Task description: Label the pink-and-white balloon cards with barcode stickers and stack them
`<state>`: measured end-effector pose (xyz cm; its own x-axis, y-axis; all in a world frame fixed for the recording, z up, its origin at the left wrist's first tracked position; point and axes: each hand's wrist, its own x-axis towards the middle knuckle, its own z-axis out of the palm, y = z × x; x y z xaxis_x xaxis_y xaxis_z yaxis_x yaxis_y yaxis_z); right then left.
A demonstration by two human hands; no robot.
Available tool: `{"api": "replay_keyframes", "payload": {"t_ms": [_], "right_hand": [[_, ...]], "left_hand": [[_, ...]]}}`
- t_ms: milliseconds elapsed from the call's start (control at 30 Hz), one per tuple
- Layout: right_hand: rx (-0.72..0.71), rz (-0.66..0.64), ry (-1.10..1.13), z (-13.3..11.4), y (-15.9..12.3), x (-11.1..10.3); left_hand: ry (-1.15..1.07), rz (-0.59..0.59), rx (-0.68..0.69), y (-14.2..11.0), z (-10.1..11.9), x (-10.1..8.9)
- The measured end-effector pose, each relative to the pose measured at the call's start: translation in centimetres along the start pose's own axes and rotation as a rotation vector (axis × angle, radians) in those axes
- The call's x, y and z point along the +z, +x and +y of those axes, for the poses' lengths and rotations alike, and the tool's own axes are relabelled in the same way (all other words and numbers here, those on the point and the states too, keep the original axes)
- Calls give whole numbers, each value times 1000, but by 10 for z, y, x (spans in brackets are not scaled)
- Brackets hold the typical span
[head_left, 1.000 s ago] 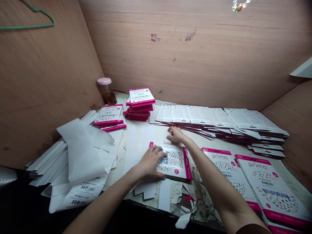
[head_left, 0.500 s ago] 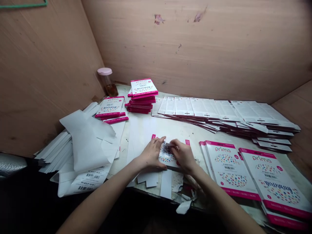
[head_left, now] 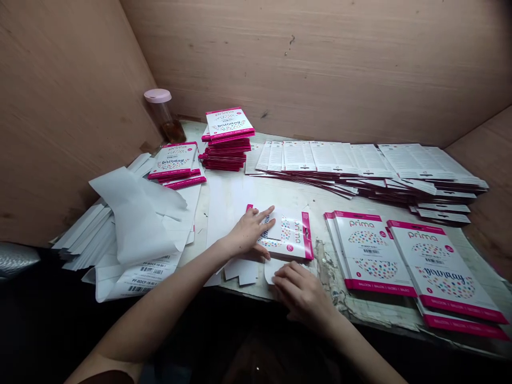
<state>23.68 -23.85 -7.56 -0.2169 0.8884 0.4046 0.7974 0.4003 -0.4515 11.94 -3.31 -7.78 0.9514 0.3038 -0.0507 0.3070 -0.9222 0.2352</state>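
Left hand (head_left: 251, 234) lies wide on the box (head_left: 295, 236), probably light, stiff, best held by its edges; right hand (head_left: 301, 292), narrow, touches paper (head_left: 271, 269) before it, pinch unclear.

Looks like a small workshop here: bare wood walls (head_left: 320, 80) close round a worn bench (head_left: 298, 189), its front edge chipped and flaking! Prima packs (head_left: 294, 234), all one printed design, crowd it in bulk; there's a tall stack (head_left: 228, 156) at the back, a long fanned row (head_left: 332, 157) to its right, barcode labels (head_left: 148, 274) over left.
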Motion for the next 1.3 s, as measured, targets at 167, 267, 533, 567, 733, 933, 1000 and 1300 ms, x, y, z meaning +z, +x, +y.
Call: {"api": "replay_keyframes", "payload": {"t_ms": [167,267,533,567,733,933,1000,1300], "right_hand": [[287,116,193,44,46,-18],[408,90,212,77,71,-13],[490,129,233,97,76,16],[492,137,233,98,76,18],[502,204,195,101,75,20],[170,386,91,45,84,13],[-145,305,24,15,86,19],[-393,447,-198,-27,61,68]], "left_hand": [[-142,-86,-61,0,2,-6],[-259,-81,-163,0,1,-8],[-302,29,-176,4,2,2],[-278,37,-165,5,4,3],[-239,39,-181,9,9,5],[-299,36,-213,13,6,7],[-305,33,-210,14,3,9],[-317,41,-212,11,6,7]]}}
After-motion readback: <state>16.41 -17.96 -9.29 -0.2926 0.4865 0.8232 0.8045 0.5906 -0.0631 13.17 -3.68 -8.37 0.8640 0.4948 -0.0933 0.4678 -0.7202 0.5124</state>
